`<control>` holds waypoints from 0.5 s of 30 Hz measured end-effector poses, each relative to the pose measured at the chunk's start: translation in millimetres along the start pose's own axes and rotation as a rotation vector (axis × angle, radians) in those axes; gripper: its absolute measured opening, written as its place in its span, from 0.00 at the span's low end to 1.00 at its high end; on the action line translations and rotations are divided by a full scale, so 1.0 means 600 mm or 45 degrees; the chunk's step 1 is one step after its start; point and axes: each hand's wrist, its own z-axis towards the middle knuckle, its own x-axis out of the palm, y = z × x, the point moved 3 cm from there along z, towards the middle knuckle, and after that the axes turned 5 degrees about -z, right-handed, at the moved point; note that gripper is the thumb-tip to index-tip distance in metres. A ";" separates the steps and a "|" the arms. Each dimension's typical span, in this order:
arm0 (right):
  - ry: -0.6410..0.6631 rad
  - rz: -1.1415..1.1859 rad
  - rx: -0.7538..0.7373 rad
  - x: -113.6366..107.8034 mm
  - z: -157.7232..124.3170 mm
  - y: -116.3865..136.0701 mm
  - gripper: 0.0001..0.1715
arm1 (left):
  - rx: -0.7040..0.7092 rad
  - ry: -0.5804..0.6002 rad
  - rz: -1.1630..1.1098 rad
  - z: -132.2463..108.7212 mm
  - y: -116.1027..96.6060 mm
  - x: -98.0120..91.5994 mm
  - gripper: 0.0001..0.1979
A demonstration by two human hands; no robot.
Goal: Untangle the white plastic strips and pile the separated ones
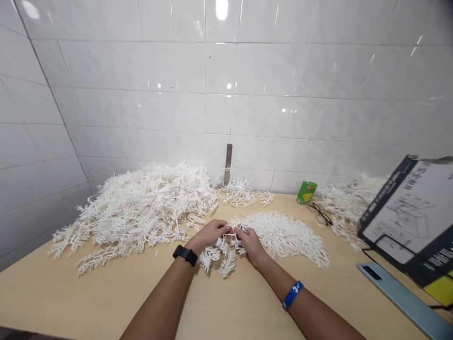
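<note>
My left hand and my right hand meet over the middle of a wooden table. Both pinch a branched white plastic strip that hangs down between them. A black watch sits on my left wrist and a blue band on my right. Right behind my hands lies a flat heap of small white pieces. A much larger pile of white branched strips spreads over the left part of the table.
A metal bar stands against the tiled wall above a small white pile. A green box, glasses, another white pile, a printed carton and a phone lie to the right.
</note>
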 end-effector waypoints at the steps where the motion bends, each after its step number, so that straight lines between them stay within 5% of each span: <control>1: 0.020 0.003 -0.011 0.002 -0.003 0.003 0.25 | -0.015 0.001 0.023 0.000 0.000 -0.005 0.21; 11: 0.420 -0.204 -0.282 0.028 -0.037 0.021 0.23 | -0.067 0.009 0.373 -0.032 -0.076 -0.051 0.13; 15: 0.540 -0.420 -0.446 0.045 -0.051 0.014 0.18 | -0.116 -0.163 0.477 -0.055 -0.101 -0.029 0.14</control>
